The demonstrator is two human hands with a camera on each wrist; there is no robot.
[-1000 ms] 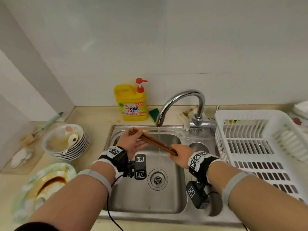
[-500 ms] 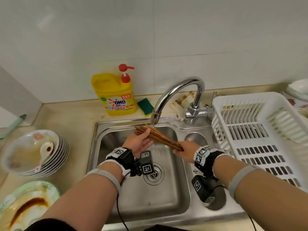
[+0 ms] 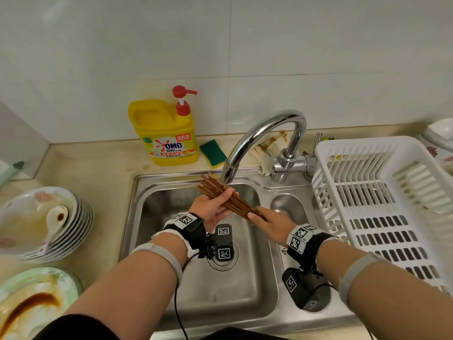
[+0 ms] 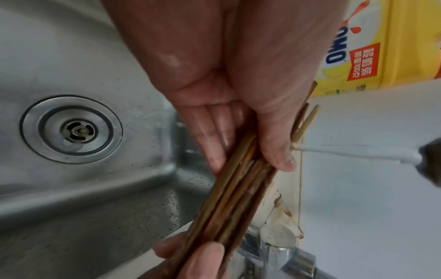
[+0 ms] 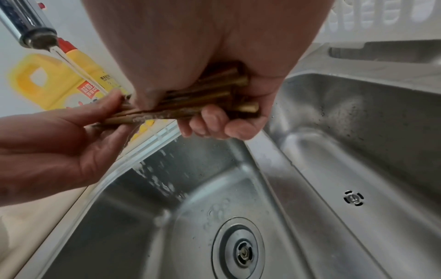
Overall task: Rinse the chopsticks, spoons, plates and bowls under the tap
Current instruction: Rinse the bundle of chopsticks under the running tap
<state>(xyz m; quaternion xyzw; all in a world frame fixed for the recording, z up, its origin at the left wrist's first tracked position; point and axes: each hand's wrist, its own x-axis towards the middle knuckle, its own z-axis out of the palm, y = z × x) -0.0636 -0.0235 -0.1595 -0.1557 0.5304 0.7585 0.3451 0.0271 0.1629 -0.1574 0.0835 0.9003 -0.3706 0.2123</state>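
Wooden chopsticks (image 3: 221, 197) span both hands (under tap).

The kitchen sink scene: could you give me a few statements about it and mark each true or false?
1. Both hands hold the bundle of brown wooden chopsticks. True: left hand, right hand.
2. Water runs from the curved chrome tap. True.
3. The white plastic dish rack holds rinsed plates. False: no plates show in it.
4. The white ceramic spoon lies in the steel sink. False: it rests in the stacked bowls.
5. The yellow detergent bottle lies toppled. False: it stands upright.
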